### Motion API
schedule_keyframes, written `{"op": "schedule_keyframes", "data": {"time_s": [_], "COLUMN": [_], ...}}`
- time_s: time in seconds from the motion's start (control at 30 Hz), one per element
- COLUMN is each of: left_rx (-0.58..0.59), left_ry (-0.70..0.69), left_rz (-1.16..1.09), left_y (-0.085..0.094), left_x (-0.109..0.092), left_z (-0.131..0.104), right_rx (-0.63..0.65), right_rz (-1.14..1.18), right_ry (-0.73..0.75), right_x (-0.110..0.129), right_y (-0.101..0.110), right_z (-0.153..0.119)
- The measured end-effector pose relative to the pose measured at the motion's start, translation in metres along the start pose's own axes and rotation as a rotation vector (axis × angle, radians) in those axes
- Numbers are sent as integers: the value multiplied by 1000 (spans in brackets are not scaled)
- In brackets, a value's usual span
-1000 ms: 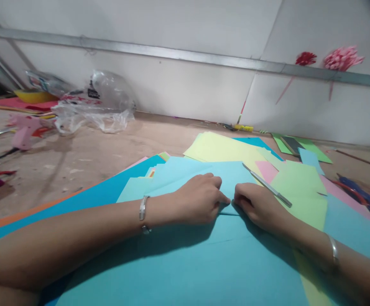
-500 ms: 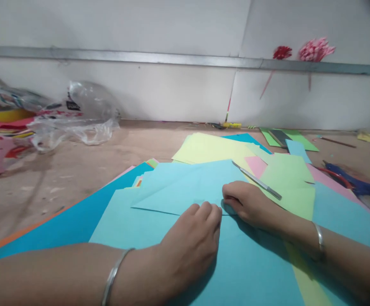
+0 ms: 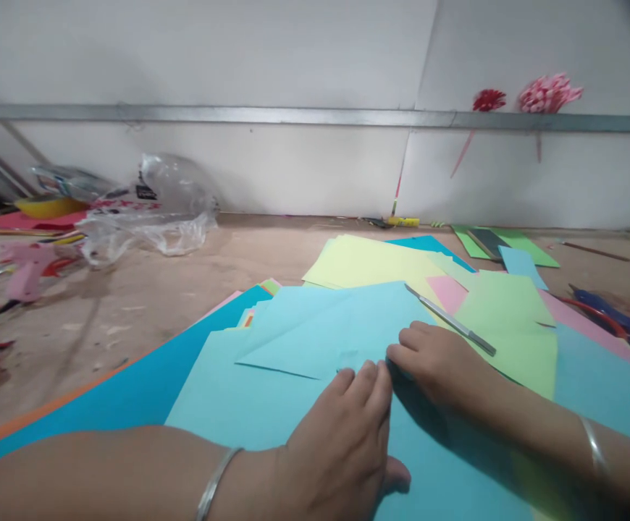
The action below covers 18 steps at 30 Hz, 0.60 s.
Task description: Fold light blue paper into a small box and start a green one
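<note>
A folded light blue paper (image 3: 320,325) lies over a larger light blue sheet (image 3: 211,391) in front of me. My left hand (image 3: 342,434) rests on its lower edge, fingers stretched out together and thumb spread to the right. Close by on the right, my right hand (image 3: 439,362) has its fingers curled against the folded paper's right part; the fingertips' hold is partly hidden. Just beyond that hand, a slim silver pen-like tool (image 3: 453,320) with a pointed tip lies slanted on the papers.
Beneath are dark blue sheets (image 3: 152,387), with pale yellow (image 3: 369,260) and light green paper (image 3: 510,311) behind and to the right. A pink glue gun (image 3: 27,269) and clear plastic bag (image 3: 168,206) sit left. Blue-handled pliers (image 3: 619,318) lie at the right.
My left fingers have straightened and its thumb now shows out to the right. My right fingers have shifted slightly at the paper's edge. The view has tilted and turned a little left.
</note>
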<state>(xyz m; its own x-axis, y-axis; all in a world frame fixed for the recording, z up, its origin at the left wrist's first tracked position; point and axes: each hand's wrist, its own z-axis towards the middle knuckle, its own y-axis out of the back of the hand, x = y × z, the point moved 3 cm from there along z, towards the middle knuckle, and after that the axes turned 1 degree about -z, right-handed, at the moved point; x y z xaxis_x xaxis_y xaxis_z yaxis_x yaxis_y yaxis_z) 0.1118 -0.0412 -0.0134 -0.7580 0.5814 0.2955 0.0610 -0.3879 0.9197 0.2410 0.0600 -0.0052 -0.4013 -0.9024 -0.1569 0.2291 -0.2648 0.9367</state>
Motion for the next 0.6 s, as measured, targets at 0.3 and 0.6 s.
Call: {"op": "schedule_keyframes", "data": {"time_s": [0.3,0.6], "left_rx": [-105,-108], "left_ry": [-33,68], "left_rz": [42,21], "left_y": [-4,-20], "left_x": [6,10], "left_z": [-2,7], "right_rx": [-195,-203], "right_rz": [14,305], "right_ry": [112,-61], "right_x": [7,-5], "right_y": [5,-6], "right_z": [-3,-8]}}
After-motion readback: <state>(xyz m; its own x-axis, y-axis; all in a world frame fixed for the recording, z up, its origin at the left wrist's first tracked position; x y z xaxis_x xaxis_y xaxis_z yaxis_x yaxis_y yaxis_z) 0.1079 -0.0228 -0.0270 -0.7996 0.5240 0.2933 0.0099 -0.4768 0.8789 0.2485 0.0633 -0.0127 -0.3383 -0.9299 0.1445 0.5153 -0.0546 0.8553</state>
